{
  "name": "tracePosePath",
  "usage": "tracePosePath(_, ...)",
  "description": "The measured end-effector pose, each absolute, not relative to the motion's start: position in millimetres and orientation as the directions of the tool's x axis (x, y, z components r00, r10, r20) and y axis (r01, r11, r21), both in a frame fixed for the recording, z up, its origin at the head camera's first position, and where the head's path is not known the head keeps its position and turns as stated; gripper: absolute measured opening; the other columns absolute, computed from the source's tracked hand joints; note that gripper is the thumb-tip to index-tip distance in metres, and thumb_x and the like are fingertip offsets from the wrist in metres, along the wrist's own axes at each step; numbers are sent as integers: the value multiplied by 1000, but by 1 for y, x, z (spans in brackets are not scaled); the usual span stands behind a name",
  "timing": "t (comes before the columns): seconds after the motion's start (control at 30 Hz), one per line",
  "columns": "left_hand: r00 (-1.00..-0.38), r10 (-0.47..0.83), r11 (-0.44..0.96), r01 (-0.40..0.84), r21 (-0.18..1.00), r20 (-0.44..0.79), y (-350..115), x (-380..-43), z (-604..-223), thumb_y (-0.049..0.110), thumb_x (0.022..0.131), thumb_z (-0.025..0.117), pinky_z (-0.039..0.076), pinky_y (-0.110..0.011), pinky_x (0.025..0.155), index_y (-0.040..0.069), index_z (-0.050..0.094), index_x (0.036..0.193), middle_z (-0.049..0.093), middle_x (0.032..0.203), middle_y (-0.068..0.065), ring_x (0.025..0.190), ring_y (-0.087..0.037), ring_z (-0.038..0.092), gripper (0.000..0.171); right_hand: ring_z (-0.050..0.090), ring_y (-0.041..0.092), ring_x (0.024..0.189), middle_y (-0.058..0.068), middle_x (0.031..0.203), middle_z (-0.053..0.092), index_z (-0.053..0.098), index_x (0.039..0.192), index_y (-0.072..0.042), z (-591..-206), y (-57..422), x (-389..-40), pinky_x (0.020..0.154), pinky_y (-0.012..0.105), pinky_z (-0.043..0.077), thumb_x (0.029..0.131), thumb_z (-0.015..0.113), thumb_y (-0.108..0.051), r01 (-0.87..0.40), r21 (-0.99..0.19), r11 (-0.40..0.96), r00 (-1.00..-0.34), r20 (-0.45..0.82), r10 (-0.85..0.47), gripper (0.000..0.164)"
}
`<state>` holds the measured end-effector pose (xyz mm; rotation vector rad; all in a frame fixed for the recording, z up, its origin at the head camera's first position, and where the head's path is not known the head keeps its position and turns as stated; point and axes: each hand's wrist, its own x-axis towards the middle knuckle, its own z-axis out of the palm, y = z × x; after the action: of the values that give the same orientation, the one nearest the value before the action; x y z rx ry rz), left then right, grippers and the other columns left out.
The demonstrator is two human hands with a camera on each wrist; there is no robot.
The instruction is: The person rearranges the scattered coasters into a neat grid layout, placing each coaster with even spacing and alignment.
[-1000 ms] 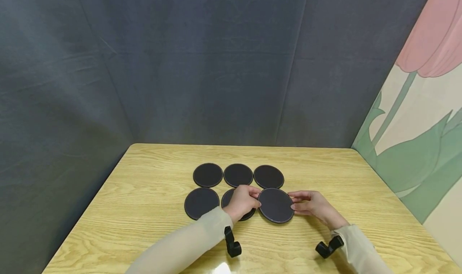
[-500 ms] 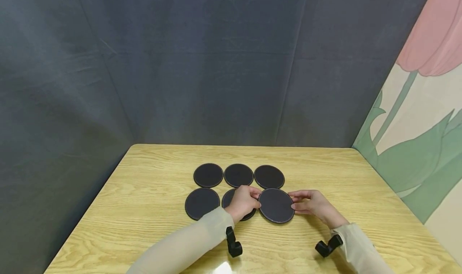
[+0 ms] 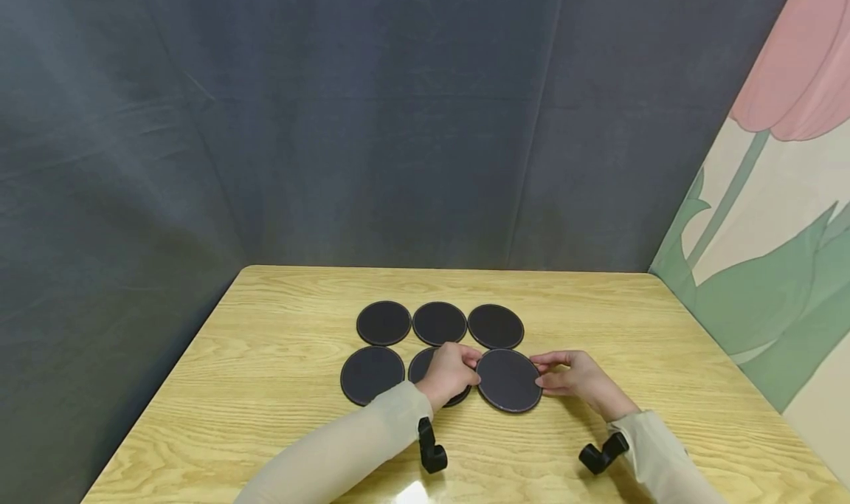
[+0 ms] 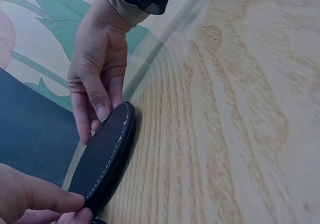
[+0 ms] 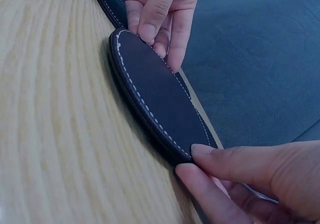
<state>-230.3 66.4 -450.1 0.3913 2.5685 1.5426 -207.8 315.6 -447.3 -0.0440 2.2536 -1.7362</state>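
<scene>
My left hand [image 3: 448, 375] and right hand [image 3: 579, 380] pinch opposite edges of a round black leather coaster [image 3: 509, 382] with pale stitching round its rim. In the right wrist view this coaster [image 5: 155, 96] shows a layered edge; whether it is one thick coaster or several stacked, I cannot tell. Thumbs lie on top at the rim, while the other fingers reach the edge and partly hide behind it. Under my left hand, a second coaster [image 3: 420, 364] is partly covered. To its left lies another coaster [image 3: 372, 375], flat on the table.
Behind, a row of three similar coasters [image 3: 440, 323] lies side by side on the wooden table [image 3: 292, 305]. A dark curtain [image 3: 372, 120] hangs beyond the far edge and along the left. At the right stands a wall with a painted tulip [image 3: 790, 68].
The held coaster appears to have sunk very slightly toward the table. Both hands keep their pinch and have hardly moved.
</scene>
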Motion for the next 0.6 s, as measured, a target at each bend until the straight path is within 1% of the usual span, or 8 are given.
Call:
tracePosePath(0.13,-960,280,464,154,872,21,67,-230,-449,-11,67,76,51,-19,69,1,75,102,66,79,-2,72,-5,55,37,64,9,84,9,102,58,51,127,18,-446,314,-207,76,28,60,81,71,7,155,-943,296,-957,-217,-191,51)
tracePosePath(0.4,-961,278,497,128,858,-17,69,-231,-448,-10,68,77,51,-20,68,1,75,103,65,78,-2,71,-7,54,36,66,12,82,9,98,58,53,125,19,-448,312,-209,75,30,60,80,71,9,165,-935,314,-958,-227,-174,49)
tracePosePath(0.6,-959,283,520,131,844,-26,70,-234,-449,-8,69,78,50,-21,68,1,75,102,62,77,-1,71,-8,53,34,66,12,78,10,97,57,54,124,18,-447,311,-210,72,30,61,81,70,10,173,-923,343,-959,-237,-154,47)
